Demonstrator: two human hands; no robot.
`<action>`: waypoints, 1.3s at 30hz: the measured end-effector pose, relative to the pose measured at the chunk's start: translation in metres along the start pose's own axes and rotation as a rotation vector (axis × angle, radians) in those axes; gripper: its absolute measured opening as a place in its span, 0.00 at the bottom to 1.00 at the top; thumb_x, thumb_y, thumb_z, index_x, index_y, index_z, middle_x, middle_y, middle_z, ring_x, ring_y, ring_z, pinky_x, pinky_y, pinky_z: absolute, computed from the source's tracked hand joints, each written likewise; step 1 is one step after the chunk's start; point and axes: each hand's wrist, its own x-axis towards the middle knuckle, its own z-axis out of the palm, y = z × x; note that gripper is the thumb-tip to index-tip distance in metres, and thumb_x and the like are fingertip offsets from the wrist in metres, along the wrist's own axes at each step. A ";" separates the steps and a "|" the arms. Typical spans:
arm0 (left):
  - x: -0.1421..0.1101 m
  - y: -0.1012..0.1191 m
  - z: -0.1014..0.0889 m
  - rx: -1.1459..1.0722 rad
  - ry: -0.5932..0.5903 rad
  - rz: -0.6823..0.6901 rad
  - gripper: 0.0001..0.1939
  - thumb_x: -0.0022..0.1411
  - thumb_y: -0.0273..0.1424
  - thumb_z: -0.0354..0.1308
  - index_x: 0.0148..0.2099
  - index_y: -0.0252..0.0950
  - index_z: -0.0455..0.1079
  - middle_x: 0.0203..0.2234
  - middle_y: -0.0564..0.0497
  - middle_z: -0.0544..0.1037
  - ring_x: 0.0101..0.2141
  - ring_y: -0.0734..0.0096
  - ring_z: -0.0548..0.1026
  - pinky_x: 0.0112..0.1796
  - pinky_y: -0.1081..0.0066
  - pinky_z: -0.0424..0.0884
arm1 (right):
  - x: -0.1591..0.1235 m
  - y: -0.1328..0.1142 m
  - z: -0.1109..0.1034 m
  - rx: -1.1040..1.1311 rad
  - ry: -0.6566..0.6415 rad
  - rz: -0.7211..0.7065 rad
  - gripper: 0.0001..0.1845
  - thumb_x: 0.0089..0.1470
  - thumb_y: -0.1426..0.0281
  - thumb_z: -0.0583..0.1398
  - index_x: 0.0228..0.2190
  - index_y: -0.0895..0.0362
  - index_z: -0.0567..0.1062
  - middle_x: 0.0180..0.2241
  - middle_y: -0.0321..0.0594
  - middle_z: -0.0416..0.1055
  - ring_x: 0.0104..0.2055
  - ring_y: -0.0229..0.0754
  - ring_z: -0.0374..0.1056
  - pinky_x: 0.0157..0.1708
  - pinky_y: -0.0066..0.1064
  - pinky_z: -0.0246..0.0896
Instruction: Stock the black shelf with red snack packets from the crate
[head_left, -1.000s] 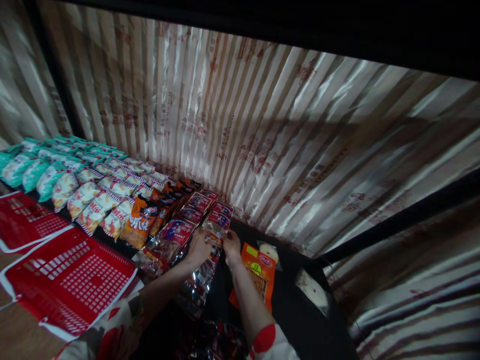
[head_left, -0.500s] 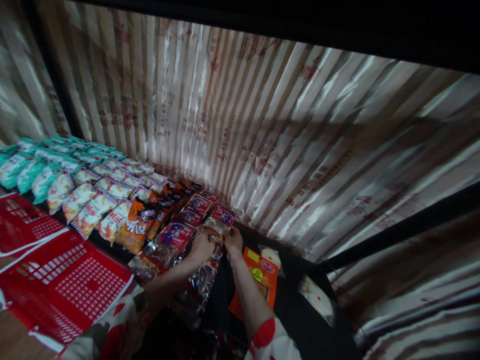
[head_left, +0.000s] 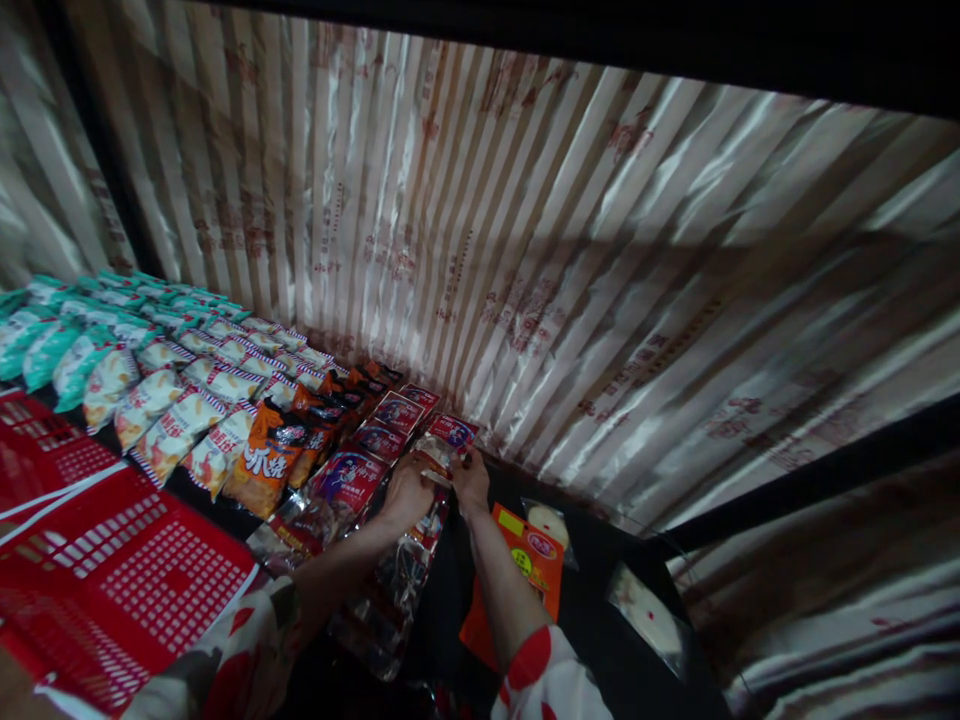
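Holding a shiny packet [head_left: 435,452], the left grip [head_left: 409,492] and right grip [head_left: 470,484] look almost closed. Red packs [head_left: 351,482] beside them lie lined up; this one isn't let go.

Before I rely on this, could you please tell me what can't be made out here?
In the head view:
Clear packet: contents blurred, partly behind left hand and right hand.
Orange packet: middle hidden by the right forearm.
Teal bags: leftmost cut off by the left edge.
Red packets: fine print too small.
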 end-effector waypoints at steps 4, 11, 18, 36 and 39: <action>-0.001 0.003 0.000 0.072 -0.025 0.091 0.17 0.50 0.17 0.47 0.37 0.34 0.73 0.37 0.48 0.76 0.41 0.68 0.72 0.47 0.68 0.64 | 0.004 0.000 -0.001 -0.012 -0.013 0.049 0.21 0.48 0.66 0.52 0.44 0.58 0.70 0.30 0.38 0.75 0.30 0.40 0.71 0.32 0.27 0.63; 0.001 0.004 0.011 0.283 -0.089 0.152 0.18 0.52 0.20 0.48 0.43 0.33 0.72 0.48 0.44 0.71 0.53 0.60 0.62 0.54 0.59 0.57 | 0.008 -0.005 -0.005 -0.087 -0.037 0.057 0.18 0.49 0.68 0.54 0.43 0.56 0.71 0.30 0.38 0.75 0.32 0.40 0.71 0.33 0.27 0.63; 0.009 0.003 0.023 0.425 -0.210 0.107 0.23 0.58 0.27 0.45 0.55 0.27 0.63 0.58 0.41 0.59 0.60 0.55 0.49 0.57 0.56 0.51 | 0.011 -0.012 -0.006 -0.168 -0.075 0.054 0.18 0.50 0.70 0.53 0.44 0.54 0.71 0.35 0.39 0.75 0.36 0.40 0.71 0.38 0.27 0.62; 0.012 0.005 0.024 0.488 -0.193 0.097 0.24 0.57 0.31 0.47 0.56 0.31 0.63 0.59 0.39 0.57 0.61 0.52 0.48 0.57 0.53 0.44 | 0.004 -0.014 -0.003 -0.322 -0.041 -0.111 0.20 0.53 0.69 0.51 0.46 0.59 0.72 0.53 0.47 0.64 0.56 0.45 0.56 0.55 0.37 0.49; 0.012 0.006 0.024 0.492 -0.206 0.086 0.25 0.57 0.30 0.47 0.56 0.30 0.62 0.59 0.39 0.58 0.61 0.50 0.47 0.57 0.53 0.46 | 0.003 -0.016 0.000 -0.404 -0.063 -0.133 0.21 0.54 0.66 0.51 0.49 0.56 0.70 0.57 0.43 0.58 0.61 0.47 0.47 0.57 0.41 0.44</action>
